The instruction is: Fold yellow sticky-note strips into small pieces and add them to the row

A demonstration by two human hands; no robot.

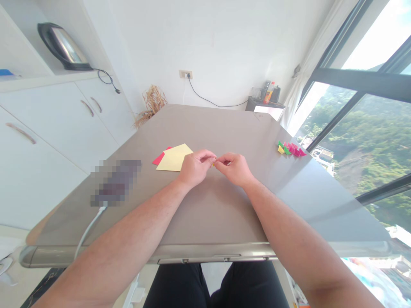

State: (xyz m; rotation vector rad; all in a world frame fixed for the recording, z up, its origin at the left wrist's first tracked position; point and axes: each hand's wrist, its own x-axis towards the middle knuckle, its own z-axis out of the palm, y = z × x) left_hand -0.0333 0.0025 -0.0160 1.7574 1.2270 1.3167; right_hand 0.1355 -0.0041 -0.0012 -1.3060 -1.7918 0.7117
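My left hand (196, 167) and my right hand (234, 168) meet over the middle of the table, fingers pinched close together. Between the fingertips shows a tiny bit of yellow paper (213, 164); the fingers hide the rest of it. Close to the left hand lies a pale yellow paper sheet (171, 159), partly behind that hand. Under its left edge a red paper sheet (158, 159) sticks out. Off to the right, near the table's window side, sits a cluster of small folded paper pieces (290, 149) in pink, green and yellow.
A blurred-out dark device (117, 184) with a white cable (90, 229) rests on the left of the brown table (218, 214). An electric kettle (66, 47) stands on a shelf at the left. Bottles (269, 93) stand on a small cabinet beyond the table, near the window.
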